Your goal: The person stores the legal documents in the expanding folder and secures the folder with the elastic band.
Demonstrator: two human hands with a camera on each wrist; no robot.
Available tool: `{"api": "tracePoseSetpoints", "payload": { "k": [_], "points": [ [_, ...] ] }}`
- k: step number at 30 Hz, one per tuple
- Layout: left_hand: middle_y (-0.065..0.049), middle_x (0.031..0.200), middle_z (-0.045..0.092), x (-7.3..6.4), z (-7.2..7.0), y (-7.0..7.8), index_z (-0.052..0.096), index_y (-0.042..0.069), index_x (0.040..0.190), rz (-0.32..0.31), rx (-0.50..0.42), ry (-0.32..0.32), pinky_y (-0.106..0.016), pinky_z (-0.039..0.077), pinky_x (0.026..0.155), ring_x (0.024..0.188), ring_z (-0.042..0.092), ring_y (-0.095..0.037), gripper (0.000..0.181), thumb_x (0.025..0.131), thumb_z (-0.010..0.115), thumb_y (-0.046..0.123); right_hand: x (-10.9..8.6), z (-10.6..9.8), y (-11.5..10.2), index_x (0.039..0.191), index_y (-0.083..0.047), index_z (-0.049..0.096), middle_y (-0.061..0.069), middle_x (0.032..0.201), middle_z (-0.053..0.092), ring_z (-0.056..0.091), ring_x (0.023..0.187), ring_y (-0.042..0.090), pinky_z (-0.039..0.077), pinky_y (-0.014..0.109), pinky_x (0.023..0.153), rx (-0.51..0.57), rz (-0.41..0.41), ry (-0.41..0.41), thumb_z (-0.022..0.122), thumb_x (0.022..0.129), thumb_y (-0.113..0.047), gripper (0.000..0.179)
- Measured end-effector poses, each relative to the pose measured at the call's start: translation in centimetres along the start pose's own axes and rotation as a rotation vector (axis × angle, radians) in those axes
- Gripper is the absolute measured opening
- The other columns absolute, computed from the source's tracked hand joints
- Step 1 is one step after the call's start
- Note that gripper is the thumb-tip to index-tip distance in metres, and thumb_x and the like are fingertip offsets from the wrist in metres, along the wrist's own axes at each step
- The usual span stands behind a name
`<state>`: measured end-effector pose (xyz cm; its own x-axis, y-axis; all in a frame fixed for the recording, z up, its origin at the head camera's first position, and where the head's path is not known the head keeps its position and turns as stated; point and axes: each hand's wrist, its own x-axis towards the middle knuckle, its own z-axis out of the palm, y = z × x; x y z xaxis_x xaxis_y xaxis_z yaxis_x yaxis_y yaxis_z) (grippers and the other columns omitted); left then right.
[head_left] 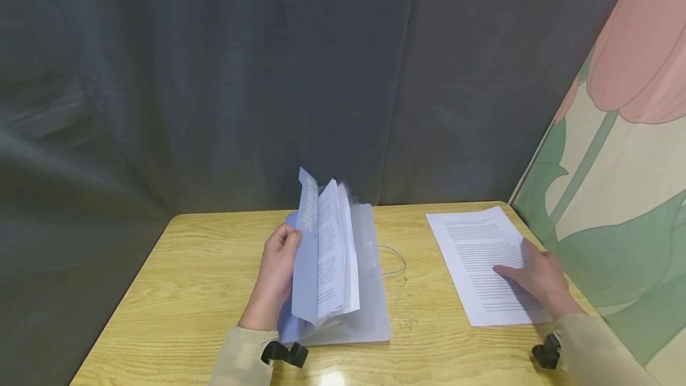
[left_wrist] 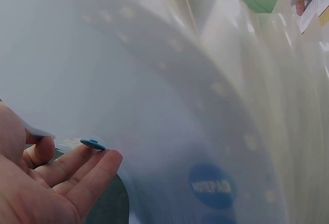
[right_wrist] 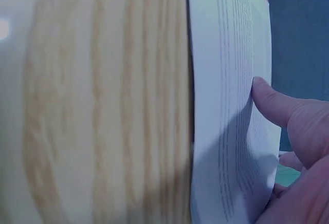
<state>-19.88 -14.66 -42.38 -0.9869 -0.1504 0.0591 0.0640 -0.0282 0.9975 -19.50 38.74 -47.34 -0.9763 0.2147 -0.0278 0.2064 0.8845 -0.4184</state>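
Observation:
A translucent blue plastic folder (head_left: 305, 273) stands partly open near the middle of the table. Several printed pages (head_left: 331, 249) show between its leaves. My left hand (head_left: 278, 255) grips the raised cover by its left edge. In the left wrist view, the fingers lie behind a small blue snap button (left_wrist: 92, 144), and clear pocket sheets (left_wrist: 272, 80) fan out beyond the cover. To the right, my right hand (head_left: 541, 276) holds the right edge of a printed paper (head_left: 477, 243), thumb on top. The right wrist view shows that paper (right_wrist: 216, 106) bowed upward; the other fingers are mostly hidden behind its edge.
The wooden table (head_left: 198, 290) carries both items. A thin grey cord loop (head_left: 399, 261) sticks out from the folder's right side. A dark curtain (head_left: 268, 76) hangs behind the table, and a flower-patterned wall panel (head_left: 632, 207) borders its right edge.

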Motion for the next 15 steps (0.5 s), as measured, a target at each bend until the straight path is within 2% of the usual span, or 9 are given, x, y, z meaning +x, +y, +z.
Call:
{"api": "tracePoseSetpoints", "payload": {
  "k": [5,10,15],
  "points": [
    [-0.007,0.088,0.046,0.0,0.1,0.0,0.052,0.007,0.090,0.005,0.001,0.003,-0.029,0.039,0.069,0.086,0.049,-0.022,0.019,0.108,0.053,0.013,0.0,0.0,-0.5,0.162,0.022,0.007,0.052,0.161,0.018,0.022,0.145,0.073,0.024,0.078,0.117,0.063,-0.003,-0.034,0.085,0.095,-0.038,0.119],
    [-0.007,0.089,0.046,-0.1,0.1,0.0,0.052,0.007,0.091,0.002,0.006,0.004,-0.029,0.039,0.069,0.086,0.049,-0.022,0.018,0.108,0.053,0.014,-0.2,-0.3,-0.8,0.164,0.018,0.012,0.049,0.164,0.018,0.021,0.148,0.071,0.022,0.077,0.118,0.133,-0.018,-0.048,0.081,0.096,-0.024,0.106],
    [-0.006,0.087,0.044,-0.2,0.1,0.1,0.051,0.008,0.089,0.014,-0.003,0.001,-0.029,0.037,0.068,0.084,0.047,-0.021,0.018,0.107,0.054,0.012,-0.5,-0.8,-1.6,0.168,0.012,0.011,0.049,0.163,0.018,0.020,0.149,0.072,0.022,0.078,0.118,0.170,0.024,-0.080,0.081,0.097,-0.026,0.106]
  ]
}}
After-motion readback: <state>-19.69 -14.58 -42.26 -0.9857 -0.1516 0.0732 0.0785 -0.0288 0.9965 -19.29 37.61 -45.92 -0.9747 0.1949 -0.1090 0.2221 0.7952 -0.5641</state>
